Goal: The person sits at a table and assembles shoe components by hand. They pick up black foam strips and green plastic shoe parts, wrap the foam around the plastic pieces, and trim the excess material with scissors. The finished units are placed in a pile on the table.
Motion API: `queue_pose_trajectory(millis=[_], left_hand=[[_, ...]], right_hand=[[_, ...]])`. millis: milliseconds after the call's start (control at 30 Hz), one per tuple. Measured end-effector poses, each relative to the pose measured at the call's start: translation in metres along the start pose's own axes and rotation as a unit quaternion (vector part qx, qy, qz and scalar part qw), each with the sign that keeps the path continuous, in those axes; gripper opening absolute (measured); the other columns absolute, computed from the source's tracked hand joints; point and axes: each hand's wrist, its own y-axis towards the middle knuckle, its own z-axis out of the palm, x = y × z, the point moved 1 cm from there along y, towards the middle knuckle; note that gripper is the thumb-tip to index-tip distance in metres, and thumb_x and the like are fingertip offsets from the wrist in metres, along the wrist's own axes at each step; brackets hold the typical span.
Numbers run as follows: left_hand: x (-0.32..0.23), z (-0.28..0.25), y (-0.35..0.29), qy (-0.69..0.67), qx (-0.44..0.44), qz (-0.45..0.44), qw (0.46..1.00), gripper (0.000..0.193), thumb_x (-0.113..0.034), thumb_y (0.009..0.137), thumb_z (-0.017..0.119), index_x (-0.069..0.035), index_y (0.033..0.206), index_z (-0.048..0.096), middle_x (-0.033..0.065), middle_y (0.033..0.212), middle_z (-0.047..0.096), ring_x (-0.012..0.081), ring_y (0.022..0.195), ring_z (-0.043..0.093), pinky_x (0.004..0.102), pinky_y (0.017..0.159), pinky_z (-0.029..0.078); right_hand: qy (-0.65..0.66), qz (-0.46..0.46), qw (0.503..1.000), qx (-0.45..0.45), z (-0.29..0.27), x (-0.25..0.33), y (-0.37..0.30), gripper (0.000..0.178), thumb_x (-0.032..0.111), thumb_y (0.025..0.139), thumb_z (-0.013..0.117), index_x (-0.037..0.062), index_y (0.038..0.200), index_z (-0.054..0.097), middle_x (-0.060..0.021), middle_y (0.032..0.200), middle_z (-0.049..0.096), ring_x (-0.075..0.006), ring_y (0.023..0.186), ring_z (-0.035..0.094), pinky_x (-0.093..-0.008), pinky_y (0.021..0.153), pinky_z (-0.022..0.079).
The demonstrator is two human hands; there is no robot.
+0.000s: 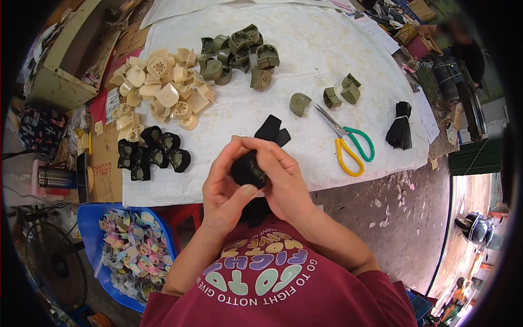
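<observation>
Between my two hands, held over the front edge of the table, is a small black-covered shoe heel (248, 170). My left hand (220, 191) wraps its near and left sides, the thumb pressing from below. My right hand (286, 182) curls round the far and right sides, its fingers meeting the left ones. Just beyond my fingertips lie black fabric pieces (270, 129). To the left sit several black-covered heels (158, 147) in a cluster. Scissors (344, 131) with one yellow and one green handle rest to the right, slightly parted, beside a few bare olive heels (333, 97).
A pile of cream plastic heels (158, 82) and a group of olive heels (239, 54) stand farther back on the white cloth (305, 49). A tied bundle of black strips (401, 125) lies at right. Below left is a blue basin (87, 223) of pastel pieces.
</observation>
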Motion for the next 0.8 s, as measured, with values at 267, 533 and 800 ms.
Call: queue_pose_trajectory(millis=[267, 533, 800], left_hand=[[0.007, -0.002, -0.010, -0.051, -0.088, -0.054, 0.993, 0.073, 0.002, 0.083, 0.064, -0.008, 0.146, 0.029, 0.0140, 0.133, 0.046, 0.0212, 0.120, 0.051, 0.0358, 0.100, 0.045], [-0.001, -0.010, 0.007, -0.025, -0.115, -0.188, 0.975, 0.062, 0.000, 0.083, 0.066, -0.003, 0.140, 0.039, 0.0108, 0.127, 0.050, 0.0135, 0.095, 0.058, 0.0290, 0.084, 0.050], [-0.007, 0.014, 0.007, 0.309, -0.017, 0.071, 0.948, 0.068, -0.013, 0.085, 0.069, 0.001, 0.142, 0.035, 0.0126, 0.136, 0.046, 0.0240, 0.126, 0.045, 0.0358, 0.107, 0.033]], right_hand=[[-0.446, -0.207, 0.870, 0.028, -0.001, 0.002, -0.007, 0.054, 0.026, 0.092, 0.061, -0.0009, 0.136, 0.044, -0.0212, 0.141, 0.042, -0.0325, 0.131, 0.043, -0.0376, 0.104, 0.037], [-0.607, -0.261, 0.741, 0.120, -0.001, 0.027, 0.001, 0.045, 0.006, 0.082, 0.065, 0.0039, 0.125, 0.056, -0.0151, 0.125, 0.056, -0.0331, 0.114, 0.055, -0.0373, 0.093, 0.046], [-0.094, -0.066, 0.988, -0.100, 0.001, 0.018, 0.007, 0.024, 0.012, 0.096, 0.054, -0.0010, 0.114, 0.063, -0.0088, 0.119, 0.062, -0.0125, 0.098, 0.060, -0.0260, 0.085, 0.049]])
